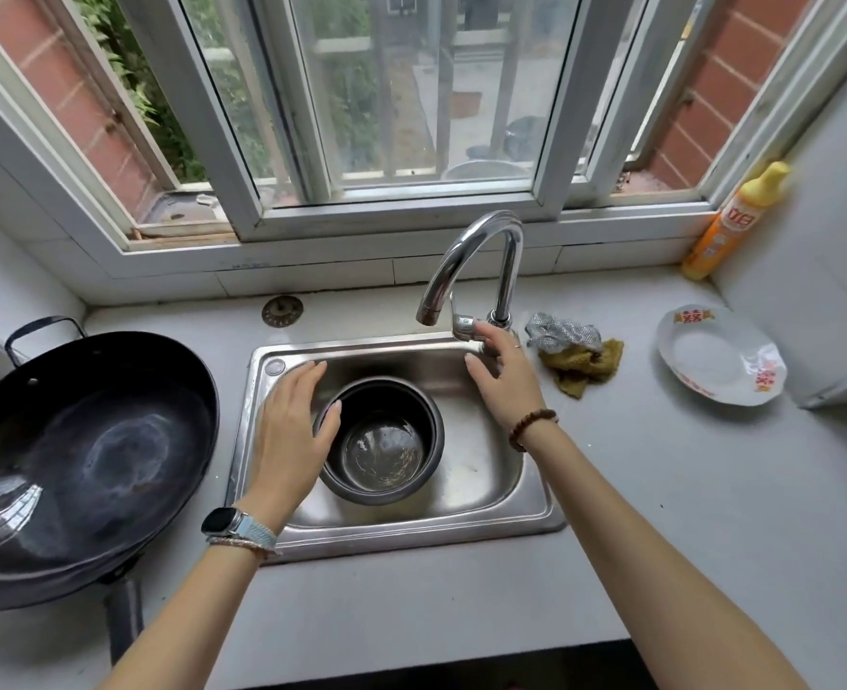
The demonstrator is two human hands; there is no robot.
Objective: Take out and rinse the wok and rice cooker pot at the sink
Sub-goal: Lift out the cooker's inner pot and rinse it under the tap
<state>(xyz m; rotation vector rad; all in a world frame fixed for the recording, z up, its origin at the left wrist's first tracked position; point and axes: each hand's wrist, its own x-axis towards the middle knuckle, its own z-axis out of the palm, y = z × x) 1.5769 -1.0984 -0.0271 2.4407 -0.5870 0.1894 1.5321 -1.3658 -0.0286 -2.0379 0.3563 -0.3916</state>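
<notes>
Two hands are over the steel sink (411, 532), where the rice cooker pot (386, 440) stands upright in the basin. The left hand (294, 425) is spread with straight fingers, its thumb at the pot's left rim, gripping nothing. The right hand (503, 385) touches the faucet lever (464, 323) with loosely extended fingers, not closed around it. The wok (83, 465) sits on the counter just left of the sink.

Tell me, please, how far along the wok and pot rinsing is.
Both are out: the wok sits on the counter, the rice cooker pot in the sink. Now the left hand rests on the pot's rim and the right hand touches the faucet lever. No water visible, so rinsing remains.
</notes>
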